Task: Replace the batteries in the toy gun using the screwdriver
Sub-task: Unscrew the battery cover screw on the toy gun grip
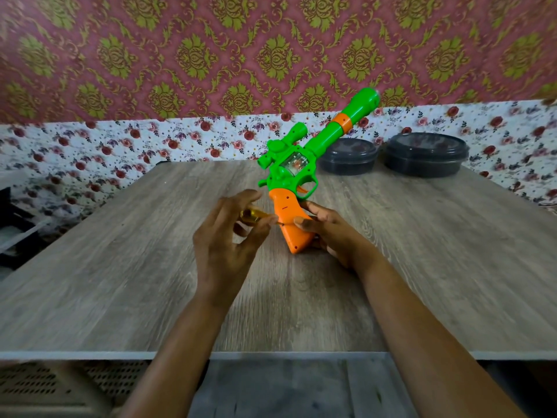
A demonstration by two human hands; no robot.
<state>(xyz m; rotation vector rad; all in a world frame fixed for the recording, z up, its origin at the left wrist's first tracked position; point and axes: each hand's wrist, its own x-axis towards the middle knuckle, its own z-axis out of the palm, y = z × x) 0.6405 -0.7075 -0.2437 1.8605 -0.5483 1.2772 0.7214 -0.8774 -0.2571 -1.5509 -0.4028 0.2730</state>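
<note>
Two bare hands meet over the middle of a grey wood-grain table (pixel 126 267), both busy with a green and orange toy gun (pixel 298 164). The right hand (pixel 328 233) is closed around the orange grip (pixel 289 224) from its 3 o'clock side, fingers wrapped behind and the thumb pressed on the near face. It holds the gun raised with the butt down near the tabletop and the green barrel (pixel 346 122) slanting up toward 1 o'clock; an orange ring circles the barrel partway along. A green scope (pixel 283 149) sits on top of the body, and a clear window shows in the side just above the trigger.

At 9 o'clock from the grip, the left hand (pixel 229 236) pinches a screwdriver (pixel 256 217) with a translucent yellow handle, the other fingers spread loosely. Its thin shaft points toward 3 o'clock and the tip lies at the side of the orange grip; it seems to touch the plastic there, though motion blur makes the contact hard to confirm.

Toward 1 o'clock on the table, well apart from the hands, stand two dark round lidded containers (pixel 426 155), side by side near the back edge. A floral cloth (pixel 90 152) runs behind the table, with patterned red and gold wallpaper (pixel 150 55) above it.
</note>
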